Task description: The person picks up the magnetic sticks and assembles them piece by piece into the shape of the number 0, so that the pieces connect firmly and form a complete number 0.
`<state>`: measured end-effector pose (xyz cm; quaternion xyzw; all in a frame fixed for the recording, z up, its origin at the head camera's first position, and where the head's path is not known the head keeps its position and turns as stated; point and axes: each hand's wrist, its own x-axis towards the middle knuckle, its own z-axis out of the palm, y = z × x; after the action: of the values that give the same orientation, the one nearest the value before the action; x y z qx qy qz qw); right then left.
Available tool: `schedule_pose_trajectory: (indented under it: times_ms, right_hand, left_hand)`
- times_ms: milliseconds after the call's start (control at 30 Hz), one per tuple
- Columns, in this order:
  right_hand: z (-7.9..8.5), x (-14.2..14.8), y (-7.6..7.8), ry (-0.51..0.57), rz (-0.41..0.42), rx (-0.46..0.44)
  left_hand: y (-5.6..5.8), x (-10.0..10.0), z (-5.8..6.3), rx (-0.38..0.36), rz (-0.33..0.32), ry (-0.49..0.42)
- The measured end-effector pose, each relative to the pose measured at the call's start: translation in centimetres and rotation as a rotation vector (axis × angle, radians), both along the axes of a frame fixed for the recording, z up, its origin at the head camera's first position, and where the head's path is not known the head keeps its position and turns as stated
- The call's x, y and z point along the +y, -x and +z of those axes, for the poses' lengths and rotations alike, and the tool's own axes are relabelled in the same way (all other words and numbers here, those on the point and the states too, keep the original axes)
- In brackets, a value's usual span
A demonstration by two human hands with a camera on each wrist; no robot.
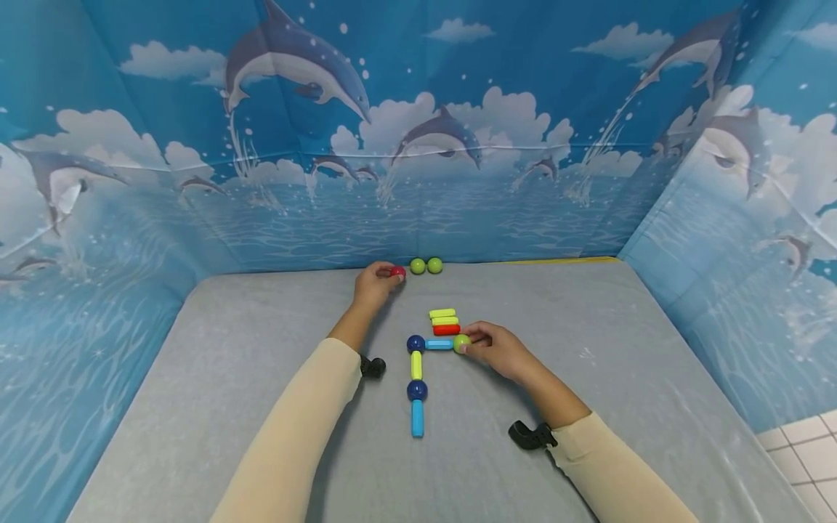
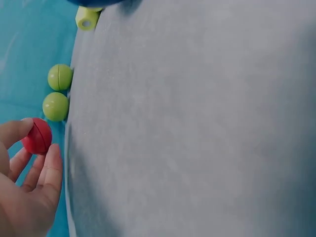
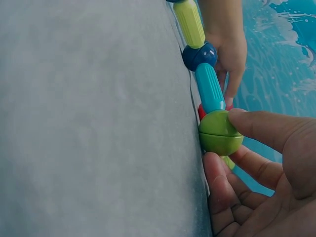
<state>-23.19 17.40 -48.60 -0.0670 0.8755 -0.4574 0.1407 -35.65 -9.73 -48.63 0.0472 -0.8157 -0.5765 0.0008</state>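
My left hand (image 1: 374, 285) pinches a red ball (image 2: 37, 136) between thumb and fingers at the table's far edge. Just right of it sit two green balls (image 1: 426, 266). With thumb and fingers, my right hand (image 1: 500, 350) grips another green ball (image 3: 220, 133), which meets the end of a light blue rod (image 3: 210, 88). That rod's other end joins a dark blue ball (image 1: 415, 343). From there a yellow-green rod (image 1: 416, 365), a second dark blue ball (image 1: 417, 391) and another light blue rod (image 1: 418, 419) run toward me, forming an angled chain.
Behind the chain's short arm lie a red rod (image 1: 447, 330) and two yellow-green rods (image 1: 442, 314), side by side. A grey cloth (image 1: 261, 327) covers the table. Dolphin-printed curtains (image 1: 425, 211) enclose its back and sides.
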Motion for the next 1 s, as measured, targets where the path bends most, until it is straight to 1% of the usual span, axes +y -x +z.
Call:
schedule_pose_trajectory:
  times_ms: [133, 333, 467, 600, 733, 1000]
  right_hand:
    - [0.0, 0.0, 0.0, 0.0, -0.003, -0.001]
    - [-0.2, 0.1, 0.0, -0.007, -0.008, -0.006]
    - [-0.3, 0.1, 0.1, -0.019, -0.02, -0.006]
    - [-0.3, 0.0, 0.0, -0.03, -0.033, -0.006]
    - [-0.3, 0.0, -0.1, -0.021, -0.03, -0.007]
    - [-0.2, -0.1, 0.0, -0.019, -0.026, -0.001]
  left_hand:
    - [-1.1, -0.3, 0.3, -0.009, -0.022, -0.032]
    - [-3.4, -0.8, 0.6, -0.046, -0.045, -0.075]
    - [-4.8, -0.9, 0.9, -0.054, -0.053, -0.078]
    - [-5.8, -1.0, 1.3, -0.04, -0.071, -0.075]
    - [-7.2, -1.5, 2.0, -0.022, -0.114, -0.018]
    - [-11.0, -2.1, 2.6, 0.0, -0.183, 0.146]
